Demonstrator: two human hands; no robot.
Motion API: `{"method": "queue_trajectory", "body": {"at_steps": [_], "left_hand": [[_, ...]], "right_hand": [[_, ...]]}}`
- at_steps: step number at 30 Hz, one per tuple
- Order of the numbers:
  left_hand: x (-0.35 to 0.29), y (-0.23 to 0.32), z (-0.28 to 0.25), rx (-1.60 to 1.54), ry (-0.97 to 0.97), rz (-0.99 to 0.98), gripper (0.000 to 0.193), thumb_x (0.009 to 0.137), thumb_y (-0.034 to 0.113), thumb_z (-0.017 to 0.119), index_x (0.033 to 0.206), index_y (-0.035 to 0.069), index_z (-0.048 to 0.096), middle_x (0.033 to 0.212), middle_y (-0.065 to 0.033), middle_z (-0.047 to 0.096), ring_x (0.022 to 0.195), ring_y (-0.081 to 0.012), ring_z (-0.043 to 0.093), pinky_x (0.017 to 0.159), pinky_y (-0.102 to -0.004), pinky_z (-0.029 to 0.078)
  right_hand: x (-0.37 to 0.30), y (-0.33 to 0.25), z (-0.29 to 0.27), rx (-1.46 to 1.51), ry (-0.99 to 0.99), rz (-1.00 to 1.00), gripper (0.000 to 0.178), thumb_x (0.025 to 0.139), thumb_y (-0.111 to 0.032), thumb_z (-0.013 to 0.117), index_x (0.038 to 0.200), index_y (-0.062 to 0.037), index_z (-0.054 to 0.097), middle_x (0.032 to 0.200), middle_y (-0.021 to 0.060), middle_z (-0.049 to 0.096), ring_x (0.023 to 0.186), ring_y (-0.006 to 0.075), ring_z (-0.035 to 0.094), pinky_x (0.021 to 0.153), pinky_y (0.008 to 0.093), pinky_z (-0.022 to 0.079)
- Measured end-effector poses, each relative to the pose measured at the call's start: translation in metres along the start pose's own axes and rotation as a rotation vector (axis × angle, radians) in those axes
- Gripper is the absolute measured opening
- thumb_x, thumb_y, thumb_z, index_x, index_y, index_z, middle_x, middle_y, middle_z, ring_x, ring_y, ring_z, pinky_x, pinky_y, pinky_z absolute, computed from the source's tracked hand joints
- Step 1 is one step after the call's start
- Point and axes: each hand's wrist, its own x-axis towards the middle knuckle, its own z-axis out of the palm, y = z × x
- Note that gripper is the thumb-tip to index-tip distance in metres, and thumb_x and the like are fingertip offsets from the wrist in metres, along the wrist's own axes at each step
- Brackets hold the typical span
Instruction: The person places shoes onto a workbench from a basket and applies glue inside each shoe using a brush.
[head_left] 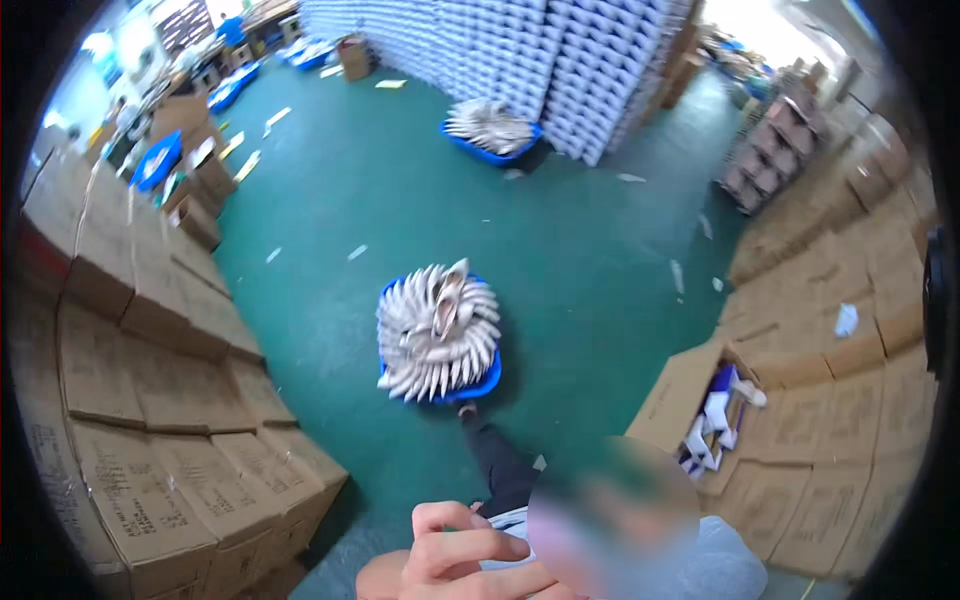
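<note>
Nearest, at six o'clock, a hand (465, 555), seemingly the left, has its fingers loosely bent; a blurred patch prevents telling whether it holds anything. The right cannot be made out. Just ahead, toward twelve, a dark-trousered leg (500, 462) reaches toward a blue basin (489, 384) on the smooth green floor (590, 250). Its pale, pointed shoes (425, 378), fanned in rings, look light and flexible singly; the full load is probably heavy, its loose top prone to sliding. The stiff, slick rim would be best gripped at three and nine o'clock. Ribbed brown cartons (165, 490) stand at ten, an open carton (675, 395) at two. Farther, at twelve, a second basin (495, 157) fronts a knobbly lilac stack (490, 50).
</note>
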Motion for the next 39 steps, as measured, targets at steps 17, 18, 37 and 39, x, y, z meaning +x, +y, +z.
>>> {"method": "queue_trajectory", "body": {"at_steps": [17,18,37,39], "left_hand": [[0.249,-0.382,-0.120,0.396,0.276,0.159,0.020,0.087,0.016,0.076,0.104,0.008,0.083,0.103,-0.0037,0.080,0.089,-0.0177,0.053,0.073,-0.0355,0.038],[0.260,-0.409,-0.135,0.415,0.299,0.178,0.020,0.087,0.016,0.076,0.104,0.008,0.083,0.103,-0.0037,0.080,0.089,-0.0177,0.053,0.073,-0.0355,0.038],[0.384,-0.726,-0.334,0.504,0.620,0.198,0.013,0.091,0.025,0.074,0.090,0.022,0.086,0.094,0.0124,0.080,0.090,-0.0076,0.054,0.087,-0.0353,0.042],[0.394,-0.747,-0.340,0.517,0.626,0.177,0.012,0.091,0.025,0.074,0.091,0.023,0.086,0.093,0.0126,0.080,0.089,-0.0074,0.054,0.088,-0.0355,0.043]], "right_hand": [[0.051,-0.739,-0.281,0.414,0.098,-0.796,0.023,0.105,-0.023,0.068,0.116,-0.0028,0.071,0.091,0.0099,0.077,0.069,0.0158,0.072,0.058,0.0303,0.058],[0.073,-0.758,-0.287,0.409,0.076,-0.813,0.023,0.105,-0.022,0.068,0.116,-0.0027,0.070,0.089,0.0100,0.076,0.068,0.0157,0.071,0.057,0.0303,0.058],[0.118,-1.109,-0.344,-0.045,0.077,-0.527,0.021,0.103,-0.015,0.064,0.117,-0.0028,0.072,0.095,0.0111,0.078,0.072,0.0186,0.075,0.059,0.0317,0.060],[0.114,-1.149,-0.348,-0.002,0.094,-0.553,0.024,0.102,-0.016,0.067,0.121,-0.0011,0.070,0.094,0.0117,0.079,0.071,0.0170,0.074,0.059,0.0310,0.058]]}}
